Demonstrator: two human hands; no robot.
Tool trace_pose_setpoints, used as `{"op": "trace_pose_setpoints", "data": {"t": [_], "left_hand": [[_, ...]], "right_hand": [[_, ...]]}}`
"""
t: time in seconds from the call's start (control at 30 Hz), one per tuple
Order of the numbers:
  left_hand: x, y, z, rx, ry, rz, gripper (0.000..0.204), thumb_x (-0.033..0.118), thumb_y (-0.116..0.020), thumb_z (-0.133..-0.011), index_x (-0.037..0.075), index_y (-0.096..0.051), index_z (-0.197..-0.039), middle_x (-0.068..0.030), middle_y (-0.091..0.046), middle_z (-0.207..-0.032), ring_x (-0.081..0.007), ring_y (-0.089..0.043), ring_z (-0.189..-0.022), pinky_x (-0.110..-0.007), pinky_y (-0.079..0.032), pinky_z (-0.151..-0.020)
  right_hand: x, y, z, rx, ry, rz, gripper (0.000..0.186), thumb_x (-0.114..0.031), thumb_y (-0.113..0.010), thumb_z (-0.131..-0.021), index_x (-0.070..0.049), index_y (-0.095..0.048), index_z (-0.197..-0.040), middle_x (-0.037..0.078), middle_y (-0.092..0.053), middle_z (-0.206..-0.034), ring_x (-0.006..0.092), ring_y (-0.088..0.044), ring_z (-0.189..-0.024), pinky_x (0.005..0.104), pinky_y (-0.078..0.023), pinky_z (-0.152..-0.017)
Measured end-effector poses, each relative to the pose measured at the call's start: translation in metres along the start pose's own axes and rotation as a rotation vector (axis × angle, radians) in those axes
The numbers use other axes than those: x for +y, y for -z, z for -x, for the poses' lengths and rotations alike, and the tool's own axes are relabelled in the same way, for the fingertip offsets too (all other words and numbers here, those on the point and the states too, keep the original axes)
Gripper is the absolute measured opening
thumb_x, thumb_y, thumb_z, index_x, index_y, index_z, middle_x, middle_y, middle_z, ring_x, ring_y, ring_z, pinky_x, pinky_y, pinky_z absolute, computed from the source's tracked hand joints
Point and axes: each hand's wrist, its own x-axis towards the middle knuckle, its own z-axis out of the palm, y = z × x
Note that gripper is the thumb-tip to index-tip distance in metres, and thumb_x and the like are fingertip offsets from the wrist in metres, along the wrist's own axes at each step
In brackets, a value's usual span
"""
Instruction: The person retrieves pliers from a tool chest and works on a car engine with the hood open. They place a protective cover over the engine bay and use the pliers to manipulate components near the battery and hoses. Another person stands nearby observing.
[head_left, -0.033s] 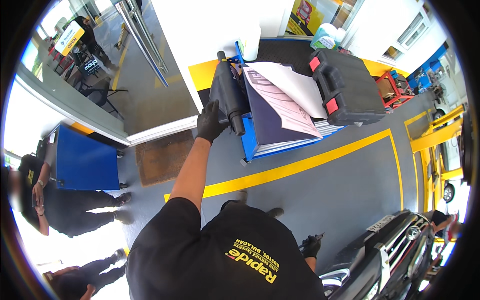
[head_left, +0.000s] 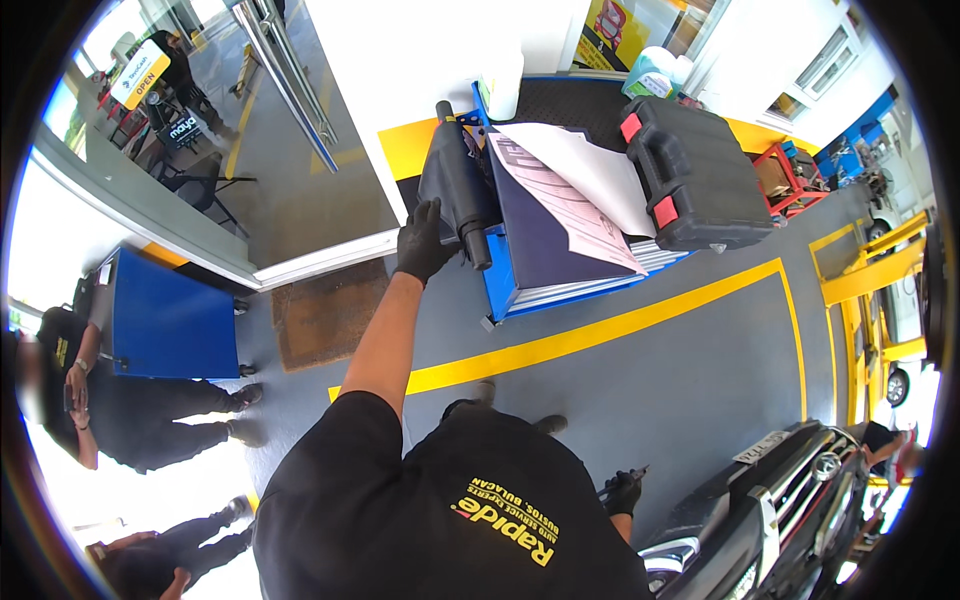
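Note:
My left hand (head_left: pixel 425 243), in a black glove, is at the near left edge of a black roller-type cargo cover (head_left: pixel 462 195). Its fingers are closed at the cover's flap; dark glove on dark material partly hides the grip. The cover leans at the left side of a blue tool cart (head_left: pixel 508 298). Beside it on the cart lie a dark blue folder (head_left: pixel 530 225) and a pink-and-white printed sheet (head_left: pixel 575 200) with a curled corner. Low at the right, my gloved right hand (head_left: pixel 622 492) is closed round a slim dark tool (head_left: pixel 641 471), whose kind I cannot make out.
A black hard case (head_left: pixel 695 175) with red latches rests at the cart's right. Bottles (head_left: pixel 655 75) stand behind. A dark car (head_left: pixel 770 510) is at lower right. A blue cabinet (head_left: pixel 170 315), glass door (head_left: pixel 300 190), brown mat (head_left: pixel 325 315) and two people (head_left: pixel 150 420) are at left.

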Motion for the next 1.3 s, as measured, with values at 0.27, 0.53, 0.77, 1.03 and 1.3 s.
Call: {"op": "trace_pose_setpoints", "data": {"t": [0.27,0.53,0.77,1.03,1.3], "left_hand": [[-0.005,0.012,-0.020,-0.034,-0.098,0.203,0.086,0.029,-0.086,-0.074,0.005,-0.049,-0.148,-0.0202,-0.056,-0.143,-0.0404,-0.056,-0.130,-0.047,-0.049,-0.108],[0.028,-0.013,-0.017,0.134,0.095,0.057,0.051,0.022,-0.067,-0.087,0.005,-0.057,-0.134,-0.0174,-0.064,-0.123,-0.0397,-0.064,-0.109,-0.051,-0.055,-0.090],[-0.019,0.060,-0.065,0.254,0.046,0.076,0.024,0.027,-0.069,-0.086,0.005,-0.062,-0.094,-0.0201,-0.066,-0.094,-0.0439,-0.064,-0.090,-0.053,-0.052,-0.077],[-0.017,0.336,-0.092,0.604,0.203,-0.410,0.027,0.019,-0.055,-0.094,0.015,-0.076,-0.111,-0.0179,-0.074,-0.093,-0.0377,-0.073,-0.096,-0.050,-0.057,-0.080],[-0.005,0.441,0.004,0.162,-0.152,-0.878,0.025,0.026,-0.059,-0.092,0.007,-0.075,-0.093,-0.0171,-0.074,-0.092,-0.0406,-0.071,-0.089,-0.052,-0.054,-0.084]], "right_hand": [[-0.002,-0.020,0.000,-0.063,0.031,0.026,0.062,-0.002,-0.059,-0.086,-0.009,-0.038,-0.144,0.010,-0.057,-0.089,0.0193,-0.057,-0.064,0.0396,-0.053,-0.061],[0.003,-0.027,0.007,-0.035,0.030,0.084,0.059,-0.003,-0.058,-0.087,-0.008,-0.040,-0.142,0.012,-0.058,-0.090,0.0192,-0.058,-0.066,0.0393,-0.054,-0.060],[0.005,-0.026,0.007,-0.071,0.109,0.070,0.057,-0.004,-0.058,-0.087,-0.005,-0.040,-0.141,0.010,-0.058,-0.090,0.0194,-0.059,-0.067,0.0388,-0.056,-0.060],[0.001,-0.046,0.002,-0.089,0.127,0.099,0.056,-0.007,-0.058,-0.088,-0.003,-0.042,-0.141,0.010,-0.057,-0.088,0.0178,-0.057,-0.065,0.0364,-0.055,-0.059],[-0.042,-0.136,0.025,-0.334,0.302,0.495,0.051,-0.008,-0.055,-0.087,0.000,-0.049,-0.137,0.009,-0.057,-0.085,0.0167,-0.056,-0.062,0.0338,-0.054,-0.056]]}}
